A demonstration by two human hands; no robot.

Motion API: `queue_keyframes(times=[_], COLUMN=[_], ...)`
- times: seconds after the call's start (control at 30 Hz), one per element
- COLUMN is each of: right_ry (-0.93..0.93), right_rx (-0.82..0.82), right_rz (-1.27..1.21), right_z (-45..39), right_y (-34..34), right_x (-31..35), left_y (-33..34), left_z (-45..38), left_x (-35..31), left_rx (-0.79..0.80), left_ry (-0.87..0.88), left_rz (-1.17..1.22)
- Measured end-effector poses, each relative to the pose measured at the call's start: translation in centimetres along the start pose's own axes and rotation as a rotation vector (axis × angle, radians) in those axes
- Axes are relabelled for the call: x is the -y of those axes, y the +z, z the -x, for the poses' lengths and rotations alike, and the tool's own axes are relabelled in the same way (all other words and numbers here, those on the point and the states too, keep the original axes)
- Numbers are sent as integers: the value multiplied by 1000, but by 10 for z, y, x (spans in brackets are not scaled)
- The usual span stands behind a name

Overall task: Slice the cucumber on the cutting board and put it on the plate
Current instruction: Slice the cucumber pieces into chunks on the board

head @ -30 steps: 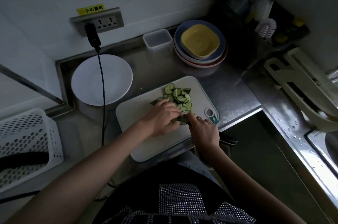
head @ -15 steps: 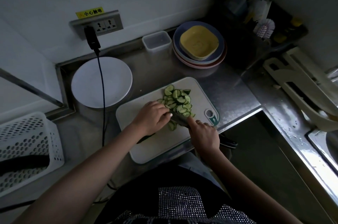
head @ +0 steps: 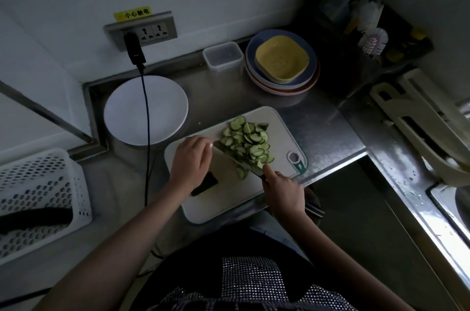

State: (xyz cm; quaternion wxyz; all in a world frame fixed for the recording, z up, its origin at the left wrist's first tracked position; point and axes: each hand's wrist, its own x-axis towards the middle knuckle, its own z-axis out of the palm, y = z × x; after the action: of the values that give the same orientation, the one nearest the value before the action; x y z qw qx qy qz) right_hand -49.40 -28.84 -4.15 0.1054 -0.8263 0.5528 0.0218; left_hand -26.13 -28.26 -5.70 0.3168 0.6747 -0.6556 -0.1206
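A heap of green cucumber slices (head: 248, 140) lies on the far right part of the white cutting board (head: 229, 205). My right hand (head: 283, 190) grips the knife (head: 236, 159), forefinger stretched along the blade, which lies slanted against the near-left side of the heap. A dark uncut cucumber stub (head: 205, 184) rests on the board. My left hand (head: 192, 158) sits above its far end with loosely bent fingers near the blade tip; whether it touches the stub is hidden. The white plate (head: 146, 109) stands bare to the far left of the board.
A black cable (head: 147, 137) hangs from the wall socket (head: 142, 31) across the plate. Stacked plates topped by a yellow dish (head: 282, 62) and a clear tub (head: 223, 55) stand behind the board. A white basket (head: 38, 198) is at left, the sink (head: 452, 198) at right.
My left hand drew back leftward off the slices, uncovering the dark cucumber stub. The knife blade turned and now lies against the side of the heap of slices.
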Motion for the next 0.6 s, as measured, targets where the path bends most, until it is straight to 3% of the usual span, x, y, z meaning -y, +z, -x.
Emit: queue_keyframes(times=[0.07,0.2,0.3,0.37,0.6], right_ry=[49,128,156,157,95], right_rx=[-8,8,23,46,104], right_rz=[-75,-234,-274,-285,-314], right_z=[2,0,0,0,5], right_y=[-1,3,4,5,2], right_x=[7,19,21,23,33], left_y=[-4,3,12,16,16], left_z=[20,51,60,63,62], left_x=[6,9,14,19,15], left_rx=[-3,144,253,239,196], left_ry=[-29,-84,22,76,-43], left_rz=[-26,-79,-158,-161,-59])
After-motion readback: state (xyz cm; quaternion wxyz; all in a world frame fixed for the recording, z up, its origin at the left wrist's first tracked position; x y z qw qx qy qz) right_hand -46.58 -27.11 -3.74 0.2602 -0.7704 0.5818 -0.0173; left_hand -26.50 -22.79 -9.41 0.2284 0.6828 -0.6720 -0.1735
